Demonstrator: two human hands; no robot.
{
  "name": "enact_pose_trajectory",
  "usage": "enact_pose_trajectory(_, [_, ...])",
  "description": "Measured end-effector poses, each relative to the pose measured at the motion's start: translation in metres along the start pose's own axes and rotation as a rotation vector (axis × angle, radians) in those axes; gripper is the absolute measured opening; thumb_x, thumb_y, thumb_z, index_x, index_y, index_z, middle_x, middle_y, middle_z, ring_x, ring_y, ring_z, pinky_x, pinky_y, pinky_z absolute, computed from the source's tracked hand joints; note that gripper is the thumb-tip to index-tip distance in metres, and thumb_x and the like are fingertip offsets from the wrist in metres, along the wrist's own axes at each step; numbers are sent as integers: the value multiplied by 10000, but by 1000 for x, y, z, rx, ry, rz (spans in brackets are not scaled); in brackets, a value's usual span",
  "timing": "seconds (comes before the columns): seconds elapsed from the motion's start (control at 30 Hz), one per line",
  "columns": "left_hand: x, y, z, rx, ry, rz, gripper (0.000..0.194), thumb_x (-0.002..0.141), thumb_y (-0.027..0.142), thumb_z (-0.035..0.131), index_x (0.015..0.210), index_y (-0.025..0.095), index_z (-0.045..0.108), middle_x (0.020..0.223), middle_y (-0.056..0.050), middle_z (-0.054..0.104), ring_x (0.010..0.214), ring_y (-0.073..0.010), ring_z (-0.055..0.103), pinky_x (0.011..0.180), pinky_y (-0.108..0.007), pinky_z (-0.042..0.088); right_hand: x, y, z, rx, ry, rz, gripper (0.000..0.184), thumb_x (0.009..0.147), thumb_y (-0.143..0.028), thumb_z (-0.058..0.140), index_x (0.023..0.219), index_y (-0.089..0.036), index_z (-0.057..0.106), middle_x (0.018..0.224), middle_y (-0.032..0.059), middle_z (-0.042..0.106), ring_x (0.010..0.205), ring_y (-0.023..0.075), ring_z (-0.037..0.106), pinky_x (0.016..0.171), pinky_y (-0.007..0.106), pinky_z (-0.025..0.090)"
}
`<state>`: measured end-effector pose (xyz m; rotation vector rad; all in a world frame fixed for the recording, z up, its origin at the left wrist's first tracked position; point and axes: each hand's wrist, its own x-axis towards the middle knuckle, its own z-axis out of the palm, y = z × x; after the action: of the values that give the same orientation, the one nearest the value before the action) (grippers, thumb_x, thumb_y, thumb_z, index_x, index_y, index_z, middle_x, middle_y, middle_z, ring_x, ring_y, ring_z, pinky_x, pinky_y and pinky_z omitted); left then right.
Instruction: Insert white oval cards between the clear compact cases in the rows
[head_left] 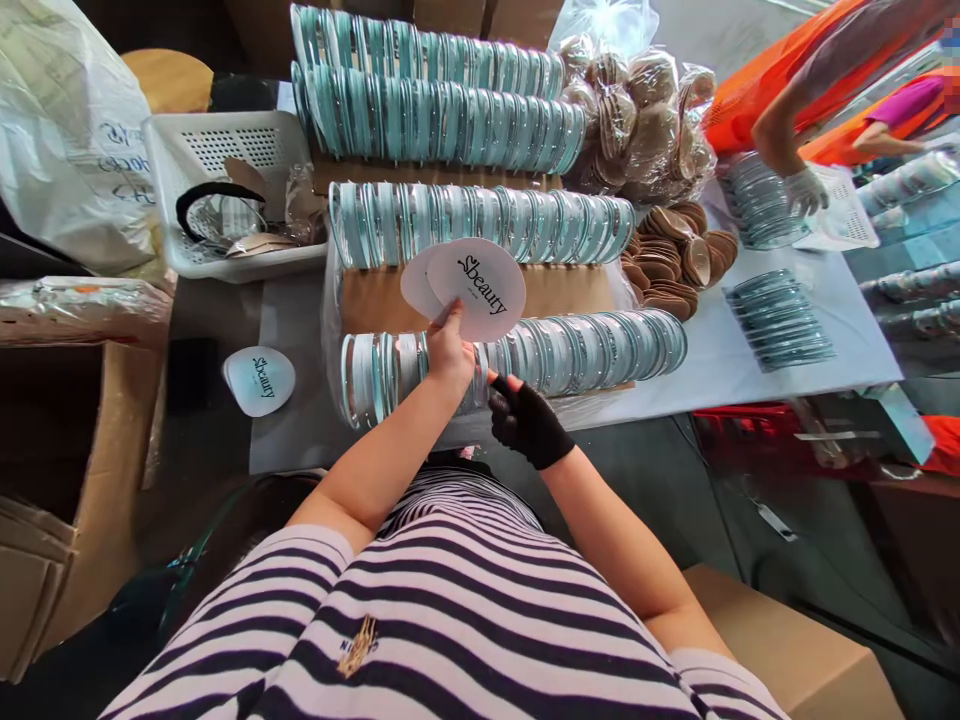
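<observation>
My bare left hand [451, 352] grips a small fan of white round cards [487, 290] printed "beauty", thumb on top. The cards are above the front row of round, clear-wrapped teal-and-white bands [585, 352], standing on edge. My right hand [531, 425], in a black glove with bare fingertips, is at the near side of that row. Its fingers are curled, with the fingertips against the wrapped bands; what they pinch, if anything, is hidden. Another stack of the same white cards [259, 382] lies on the left of the table.
More rows of wrapped bands [480, 225] stand behind. A white basket [225, 125] is at left. Brown oval pads [667, 260], some bagged, lie at right. Beyond them, a co-worker's gloved hand [806, 190] is near stacked rings [761, 200]. Cardboard boxes [795, 640] flank me.
</observation>
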<state>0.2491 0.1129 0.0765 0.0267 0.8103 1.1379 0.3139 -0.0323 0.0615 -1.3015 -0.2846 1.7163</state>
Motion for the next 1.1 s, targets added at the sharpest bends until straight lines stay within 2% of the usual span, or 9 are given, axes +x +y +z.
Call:
enact_pose_trajectory(0.2, [3,-2,-2,13,-6,7,190,876,119,639,1023,189,737,1152,-73,744,1208,-225,639,1049,-410,505,-4,-1,2,-824,219,-45,352,845,-479,576,970,-158,649,584,20,616,505,163,592,504,257,460])
enact_pose_trajectory(0.27, [3,-6,-5,26,-16,15,163,837,123,683,977,182,742,1135,-75,749,1215,-240,632,1049,-420,502,-1,-20,-3,-1063,470,-253,349,868,-480,545,952,-165,671,785,87,704,708,199,681,641,287,520])
enact_pose_trajectory(0.33, [1,-10,-8,32,-54,20,177,779,131,737,951,170,746,1102,-82,758,1203,-259,639,1046,-430,502,4,-44,-7,-1088,682,-544,439,907,-474,488,1187,-166,627,1080,132,714,965,221,690,812,326,541])
enact_pose_trajectory(0.43, [-10,-13,-14,33,-135,26,257,714,178,795,966,156,749,1073,-91,763,1150,-276,667,1038,-435,505,11,-67,-2,-1106,772,-890,588,919,-466,460,1418,-154,467,1336,162,614,1195,227,612,989,387,509])
enact_pose_trajectory(0.53, [-24,-12,-16,48,-129,22,262,711,203,801,964,166,745,1040,-71,770,1129,-259,678,1039,-408,506,18,-63,16,-1262,785,-990,544,903,-464,469,1339,-150,555,1348,175,599,1251,254,572,1034,420,490])
enact_pose_trajectory(0.67, [-28,3,-14,49,-155,-35,224,747,186,779,967,170,740,1075,-73,764,1183,-260,654,1058,-404,500,18,-47,31,-1153,834,-803,480,923,-497,390,993,-137,699,898,151,722,829,244,691,730,366,568])
enact_pose_trajectory(0.8, [-4,38,-11,-10,-64,69,338,830,124,687,1162,185,693,1244,-80,710,1291,-225,583,1094,-373,479,-20,-38,21,-1133,1004,-737,589,908,-608,386,834,-122,712,756,163,701,743,250,684,631,323,519])
enact_pose_trajectory(0.9, [14,60,-16,-16,35,115,379,878,108,632,1249,184,641,1323,-90,665,1292,-217,582,1083,-381,493,-59,-14,22,-1348,818,-506,610,916,-607,369,745,-145,730,651,146,684,663,231,685,558,271,462])
enact_pose_trajectory(1.1, [20,62,-29,31,59,138,321,897,112,606,1202,189,668,1373,-77,633,1280,-201,591,1055,-328,513,-88,38,47,-1634,562,-81,495,983,-424,317,1196,-234,722,874,94,762,731,222,718,579,259,467])
